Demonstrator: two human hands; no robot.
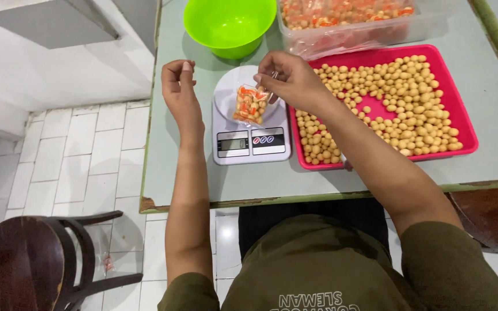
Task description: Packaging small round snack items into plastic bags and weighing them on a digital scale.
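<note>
Your right hand (292, 78) pinches the snack bag (251, 103) over the scale (251, 144), left hand (179, 80) closed empty; a tilt could spill it

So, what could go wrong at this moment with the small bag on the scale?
1. The right hand pinches the small clear plastic bag of orange and pale snacks by its top only, so it might tip and spill on the white digital kitchen scale.
2. A touching hand could distort the reading.
3. The forearm crosses the pink rectangular plastic tray of round tan nuts and might knock some out.
</note>
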